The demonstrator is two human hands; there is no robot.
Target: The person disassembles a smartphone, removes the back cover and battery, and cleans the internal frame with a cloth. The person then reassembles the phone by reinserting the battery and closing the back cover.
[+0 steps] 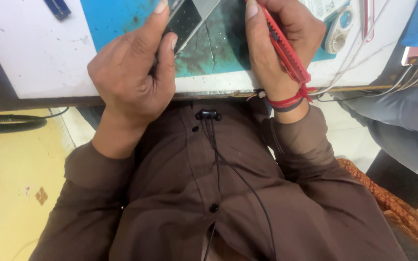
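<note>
My left hand (134,67) grips the near end of a flat dark device with a shiny metal edge (189,19), held tilted over a stained blue-green work mat (214,48). My right hand (279,43) is closed around a long red tool (286,48) that runs along the palm toward the wrist. Its tip is cut off by the top of the frame. A red thread band (286,102) circles my right wrist. Both hands sit at the near edge of a white table (35,53).
A small white gadget with a blue button (339,31) lies right of the mat, with thin white and red cables (364,72) trailing off the table. Black earphones (208,115) hang on my brown shirt. Another person's grey sleeve (407,116) is at right.
</note>
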